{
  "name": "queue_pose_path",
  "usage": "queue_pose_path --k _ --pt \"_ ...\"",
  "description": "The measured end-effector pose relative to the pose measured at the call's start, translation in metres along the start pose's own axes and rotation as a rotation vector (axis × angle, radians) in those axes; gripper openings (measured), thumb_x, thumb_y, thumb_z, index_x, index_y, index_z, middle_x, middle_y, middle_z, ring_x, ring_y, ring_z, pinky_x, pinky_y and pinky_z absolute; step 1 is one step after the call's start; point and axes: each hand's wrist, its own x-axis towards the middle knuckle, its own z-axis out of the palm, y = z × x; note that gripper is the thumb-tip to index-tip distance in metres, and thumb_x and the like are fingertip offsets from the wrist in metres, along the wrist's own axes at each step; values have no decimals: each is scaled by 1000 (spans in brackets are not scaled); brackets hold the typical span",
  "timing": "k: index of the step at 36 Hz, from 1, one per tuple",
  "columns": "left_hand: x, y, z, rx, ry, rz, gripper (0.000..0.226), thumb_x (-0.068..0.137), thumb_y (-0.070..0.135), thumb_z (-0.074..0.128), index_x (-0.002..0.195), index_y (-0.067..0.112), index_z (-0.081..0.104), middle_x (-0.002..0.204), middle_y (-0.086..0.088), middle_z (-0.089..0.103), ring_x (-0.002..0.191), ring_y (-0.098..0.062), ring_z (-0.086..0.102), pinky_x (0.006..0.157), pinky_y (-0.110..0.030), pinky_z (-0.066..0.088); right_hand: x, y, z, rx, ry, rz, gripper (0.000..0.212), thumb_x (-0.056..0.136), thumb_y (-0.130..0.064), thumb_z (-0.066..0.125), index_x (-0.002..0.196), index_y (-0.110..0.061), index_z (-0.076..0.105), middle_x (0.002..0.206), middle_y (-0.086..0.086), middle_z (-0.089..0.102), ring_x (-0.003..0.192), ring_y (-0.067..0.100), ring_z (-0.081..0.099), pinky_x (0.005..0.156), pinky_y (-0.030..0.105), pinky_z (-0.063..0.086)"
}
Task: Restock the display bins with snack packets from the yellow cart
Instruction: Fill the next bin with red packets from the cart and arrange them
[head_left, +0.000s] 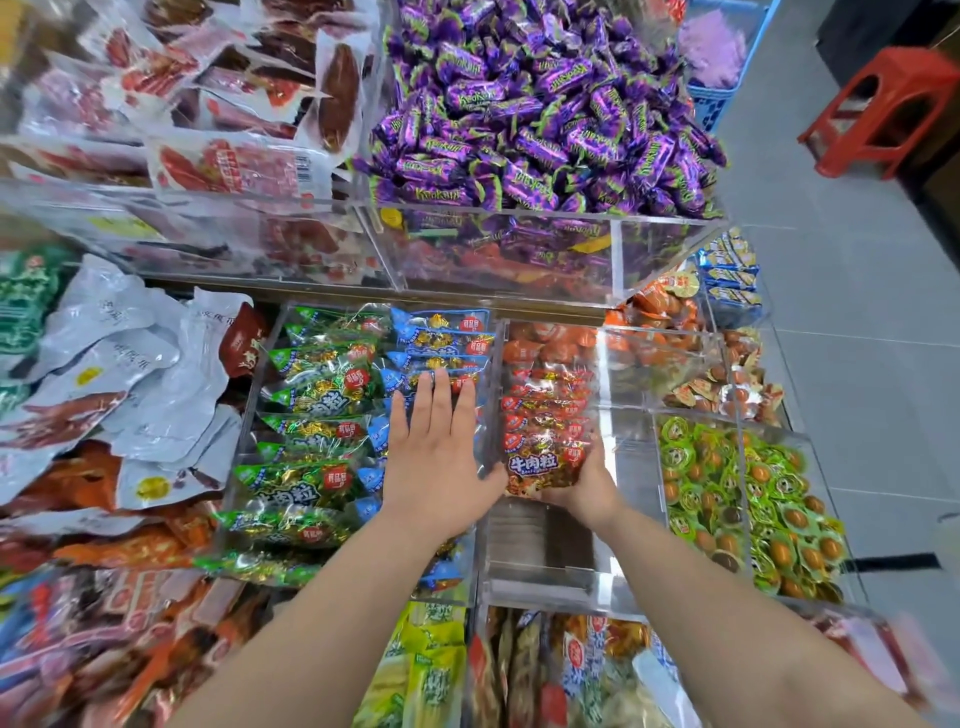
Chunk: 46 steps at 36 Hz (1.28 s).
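Holding red packets (546, 463), right hand (584, 486) hovers over bare bin floor (540, 564).

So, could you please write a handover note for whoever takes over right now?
Left hand: flat, fingers straight, resting on the blue foil snack packets.
Right hand: grips a red foil snack packet at the near end of the red row in the clear acrylic bin.
Done: green foil snack packets and blue ones fill their lanes; red row fills the far part.
Left: near part of the red lane is bare. Yellow cart out of view.
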Motion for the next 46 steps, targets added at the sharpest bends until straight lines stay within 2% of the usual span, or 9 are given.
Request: queue_pose_path --k 10,16,21,28,30,33,36,41,46 --pt "-1 1 0 0 -1 -5 99 74 71 14 153 15 -5 160 -12 -12 147 -27 -15 114 -48 -19 15 -8 16 -20 156 -41 112 58 1 85 143 -22 16 129 5 53 118 23 53 98 50 45" --pt "0 1 2 2 0 -7 98 74 69 17 153 16 -5 161 -12 -10 147 -27 -13 115 -48 -18 -1 -6 -5 -215 106 73 121 62 -17 87 148 -26 2 144 8 38 126 24 45 101 34 40" --pt "0 0 3 0 -6 -8 97 75 69 20 153 17 -5 160 -11 -12 147 -26 -15 112 -47 -20 -20 -19 -17 -18 15 137 117 71 6 76 148 -14 -9 149 16 28 126 26 40 80 19 51" --pt "-3 -1 2 -42 23 -4 92 81 70 29 154 19 2 161 -11 -6 148 -25 -12 113 -45 -18 -81 -38 -47 -182 44 163 40 89 -20 62 128 -13 52 127 5 57 100 18 56 89 32 47" --pt "-5 0 -5 -96 18 2 87 85 67 34 154 21 8 161 -10 -2 148 -26 -8 115 -45 -13 -106 -40 -54 -119 82 138 32 91 -19 59 122 -13 57 116 5 63 89 20 58 93 43 50" --pt "-17 7 -21 -398 154 110 56 91 40 52 143 21 43 153 -10 35 145 -27 21 117 -42 11 -143 -42 -59 61 169 110 25 92 -6 55 116 -5 59 105 10 63 82 17 61 78 27 54" --pt "-49 33 -35 -729 310 215 32 83 25 56 111 16 70 103 1 69 98 -9 61 90 -31 44 -178 -35 -61 247 299 91 20 91 3 51 111 1 57 95 11 61 70 14 58 62 20 51" --pt "-118 85 -20 -1125 -137 294 26 89 13 62 81 38 65 71 12 63 62 0 51 63 -19 42 -237 9 -56 401 423 112 12 90 2 52 93 -6 61 71 4 59 55 7 55 50 18 43" --pt "-181 110 34 -990 -694 315 15 93 7 56 98 15 67 93 -4 67 80 -14 58 64 -14 42 -312 95 -36 552 643 330 11 87 -2 58 83 -11 59 53 -3 54 46 5 51 50 21 39"
